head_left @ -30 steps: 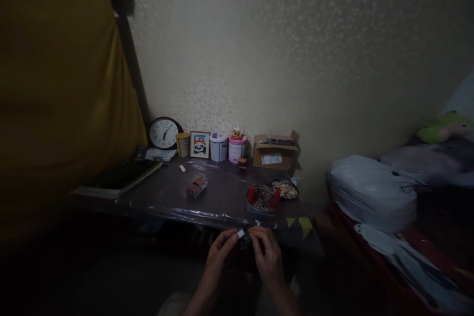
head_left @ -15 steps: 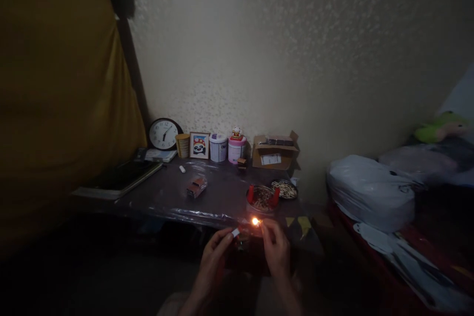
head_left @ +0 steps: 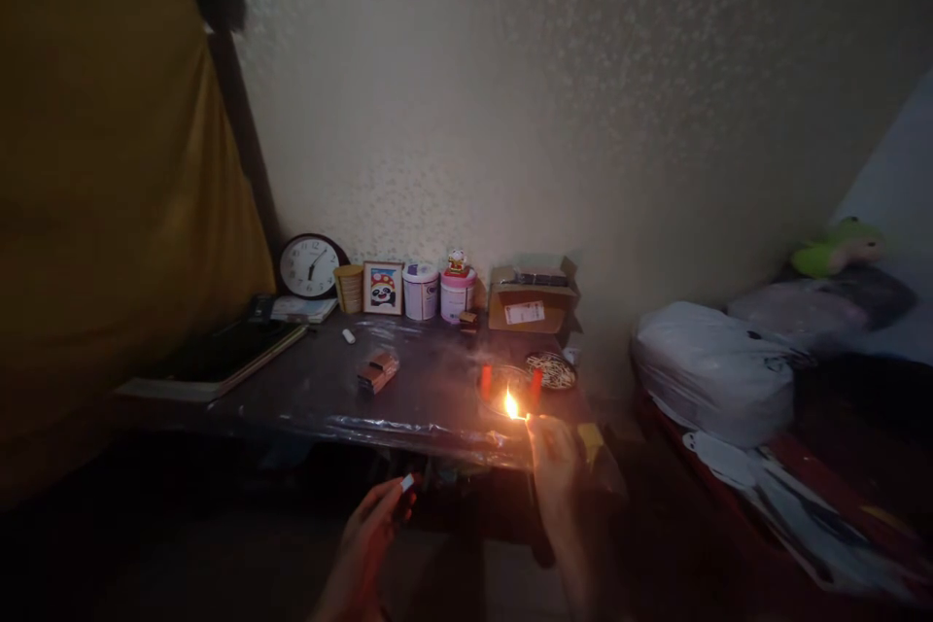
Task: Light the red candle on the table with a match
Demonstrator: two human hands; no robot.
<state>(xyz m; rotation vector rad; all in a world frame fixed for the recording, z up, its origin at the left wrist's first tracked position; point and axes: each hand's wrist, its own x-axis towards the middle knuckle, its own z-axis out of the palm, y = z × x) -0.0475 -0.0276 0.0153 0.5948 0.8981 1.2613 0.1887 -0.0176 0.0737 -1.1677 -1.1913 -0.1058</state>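
Between the pinched fingers of my right hand (head_left: 555, 455) is a burning match (head_left: 524, 419). Its flame (head_left: 511, 404) glows in front of a round dish (head_left: 482, 397). A red candle (head_left: 486, 381) stands upright at the dish's left side and a second red candle (head_left: 536, 383) at its right; glare hides what lies between them. Lower down, before the table edge, my left hand (head_left: 368, 533) is closed on a small box with a white end (head_left: 406, 483), apparently a matchbox. Beyond the right candle sits a dark plate (head_left: 570, 383) of pale sticks like matches.
On the plastic-covered table (head_left: 430, 364) lie wrapped brown boxes (head_left: 377, 371) and a small white object (head_left: 348, 336). Along the wall stand a clock (head_left: 312, 265), a yellow cup (head_left: 350, 290), a panda picture (head_left: 383, 289), two tubs and a cardboard box (head_left: 534, 303). White bags (head_left: 710, 364) are at right.
My right hand has moved forward with the match, and the flame looks larger and brighter. My left hand has drawn back, down and left with the small box. Thin smoke now shows above the dish.
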